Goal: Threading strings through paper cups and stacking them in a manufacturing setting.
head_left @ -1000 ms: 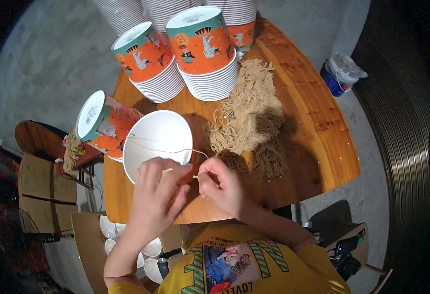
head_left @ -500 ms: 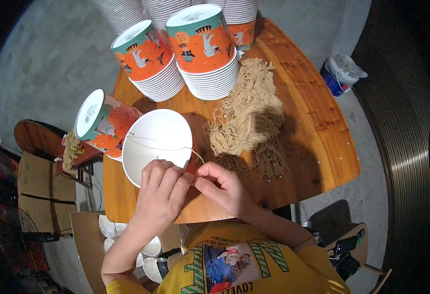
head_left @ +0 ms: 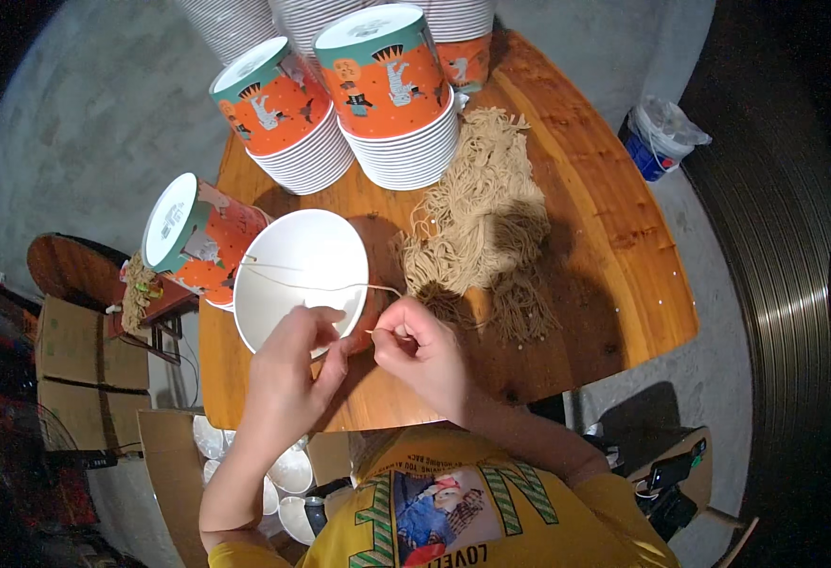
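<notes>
A white-lined paper bucket lies on its side with its mouth toward me. One cord runs from a small hole at its left rim across the mouth to my right hand. Thumb and fingertips of my right hand pinch this cord, and a short tip sticks out on the left. My left hand is at the bucket's near rim, fingers curled over the inside and thumb outside. Just beyond my right hand lies a heap of tan cords.
Upside-down stacks of orange and green printed buckets, a near stack and a left stack, stand at the back of the wooden table. A lidded blue pail is on the floor at right. An open carton holds white buckets below left.
My hands have moved apart. The left has shifted left to the bucket's rim, while the right still pinches the cord, slightly higher, with its tip now showing.
</notes>
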The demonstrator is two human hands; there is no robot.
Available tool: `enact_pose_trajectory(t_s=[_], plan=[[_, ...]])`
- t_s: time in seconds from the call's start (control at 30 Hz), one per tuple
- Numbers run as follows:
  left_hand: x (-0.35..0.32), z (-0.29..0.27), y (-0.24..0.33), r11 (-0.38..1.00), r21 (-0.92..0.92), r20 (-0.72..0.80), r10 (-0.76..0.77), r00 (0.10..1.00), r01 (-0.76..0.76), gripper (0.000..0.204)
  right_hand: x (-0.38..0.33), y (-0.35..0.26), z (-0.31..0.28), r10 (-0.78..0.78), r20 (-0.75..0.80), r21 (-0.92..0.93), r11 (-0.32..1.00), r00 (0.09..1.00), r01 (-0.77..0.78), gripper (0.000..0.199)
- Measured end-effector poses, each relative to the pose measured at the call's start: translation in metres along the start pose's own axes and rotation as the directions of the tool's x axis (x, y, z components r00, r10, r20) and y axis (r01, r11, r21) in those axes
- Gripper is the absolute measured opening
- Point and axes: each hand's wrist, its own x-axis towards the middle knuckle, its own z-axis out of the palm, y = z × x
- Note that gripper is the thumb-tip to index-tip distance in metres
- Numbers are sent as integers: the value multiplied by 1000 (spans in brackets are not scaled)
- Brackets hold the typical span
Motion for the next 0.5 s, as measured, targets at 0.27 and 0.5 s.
enact_pose_trajectory(t_s=[0.27,0.5], plan=[[1,1,0,999,-32,54,-20,998,22,26,7,9,5,-100,-30,-45,994,995,98,12],[4,0,-1,994,-91,82,-51,995,59,30,11,10,6,-94,-24,-44,995,995,93,10]])
